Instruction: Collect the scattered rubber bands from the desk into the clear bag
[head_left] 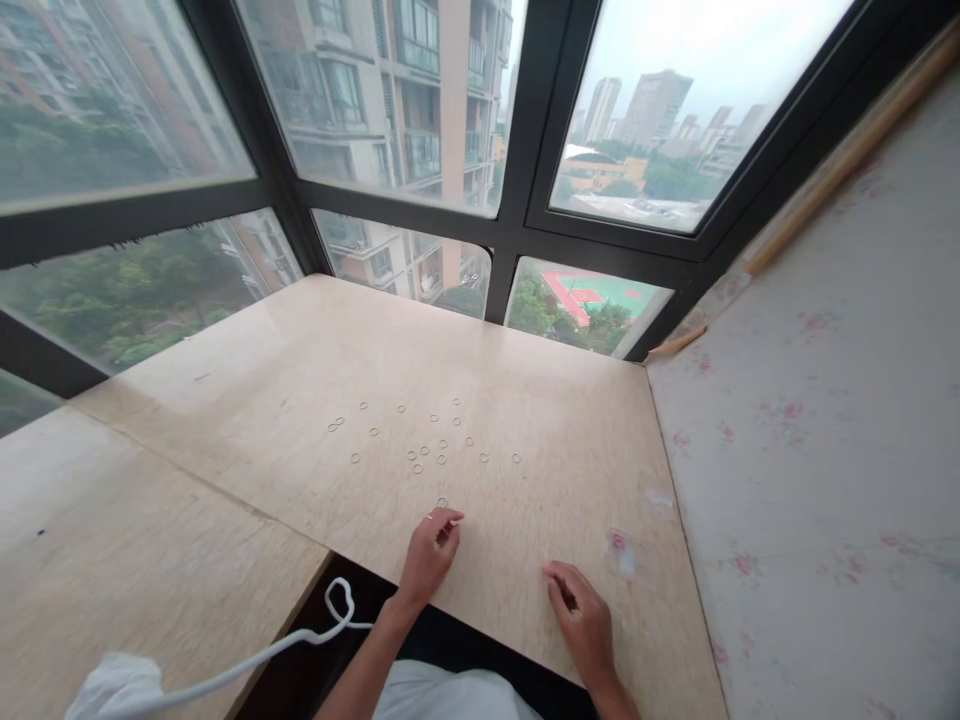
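At a pale table beneath a corner of tall windows, I operate from a distance, two bare hands working near the close edge before a scatter of small rings. The rings lie spread over the middle of the table, some bunched, others well apart; one ring sits nearest, just beyond the left fingertips.

I judge the step in hand to be handling the rings singly, with the left hand on or beside that nearest one. The next move, as I read it, calls for a light, exact fingertip pinch on thin wire.

My left hand reaches in from the near edge, forearm slanting far and right, fingers curled and thumb close to the index. Pale glints show at its fingertips; whether it grips a ring, I cannot tell. To the right, my right hand rests low over the table, turned leftward, loosely half closed. Nothing shows in its grasp, though its inner fingers are hidden.
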